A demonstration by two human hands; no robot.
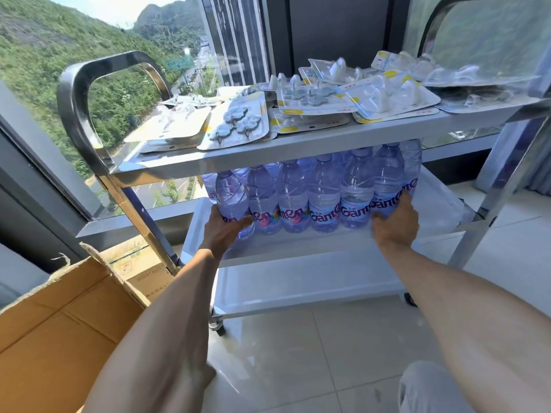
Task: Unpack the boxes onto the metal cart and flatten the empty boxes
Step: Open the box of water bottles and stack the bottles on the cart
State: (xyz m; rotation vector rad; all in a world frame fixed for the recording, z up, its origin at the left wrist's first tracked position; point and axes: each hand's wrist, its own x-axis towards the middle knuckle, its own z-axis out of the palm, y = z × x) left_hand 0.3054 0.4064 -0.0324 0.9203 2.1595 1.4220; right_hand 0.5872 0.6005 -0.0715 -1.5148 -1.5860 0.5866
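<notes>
Bottles of water [310,195], a shrink-wrapped pack of them with purple-tinted plastic and pink-and-blue labels, stand upright on the middle shelf [298,248] of the metal cart [298,138], set back from its front edge and closer to the left end than the right. Both of the person's arms reach in from below. The left hand [222,231] lies against the pack's left front corner, fingers fairly straight and spread along the bottom of the end bottle. The right hand [395,220] is at the opposite front corner, thumb up on a label and fingers wrapped round the base of the last bottle (how tightly, I cannot tell).

On the top shelf [298,144], blister packs of hooks [235,123] lie flat and overlapping from the left edge to the right edge, some with grey flower shapes, others white. The bottom shelf [298,296] sits just above the pale floor tiles [298,353].

An open cardboard box [59,308] stands at the cart's front left corner, its torn flap touching the cart's left upright. Behind the cart, a window [44,70] looks down on green hills and a road.
</notes>
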